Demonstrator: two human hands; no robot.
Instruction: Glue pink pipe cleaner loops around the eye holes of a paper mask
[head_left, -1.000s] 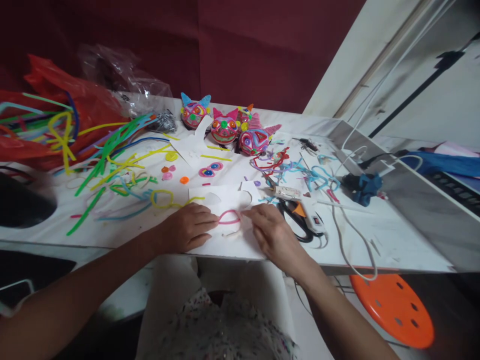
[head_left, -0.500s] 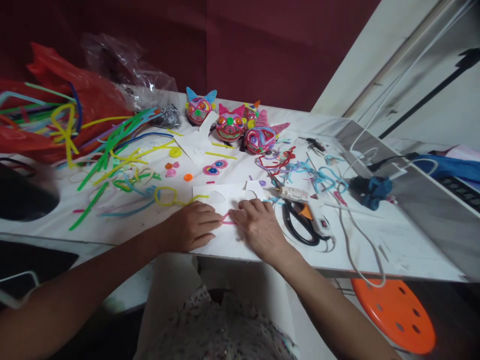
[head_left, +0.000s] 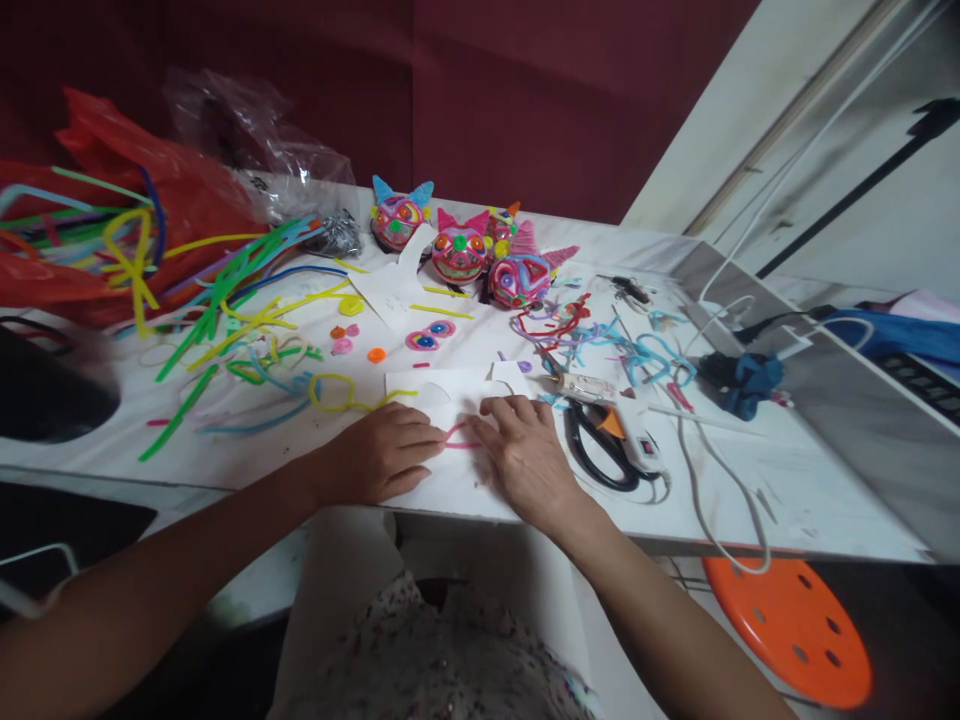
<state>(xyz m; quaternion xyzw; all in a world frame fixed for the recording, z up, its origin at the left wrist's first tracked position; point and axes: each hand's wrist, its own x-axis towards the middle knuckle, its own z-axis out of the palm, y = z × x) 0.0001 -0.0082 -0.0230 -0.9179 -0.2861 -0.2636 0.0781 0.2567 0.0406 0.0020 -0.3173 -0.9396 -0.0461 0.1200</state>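
While the left hand (head_left: 382, 457) has its fingertips at one end of a pink pipe cleaner (head_left: 460, 446) on the white table (head_left: 262, 468), the right hand (head_left: 525, 462) partly covers the other. Hands are slightly apart; can't tell if either's pinching. Glue gun (head_left: 637, 442)'s just right.

The right part of the pink loop (head_left: 461, 446) is covered by the fingers of the right hand (head_left: 525, 460). Whether its left tip is pinched by the left hand (head_left: 386, 455) cannot be told. The rearmost ornament (head_left: 501, 227) is largely hidden by its neighbours. The red bag (head_left: 199, 190) and a blurred black object (head_left: 56, 388) are cut off at the left edge.
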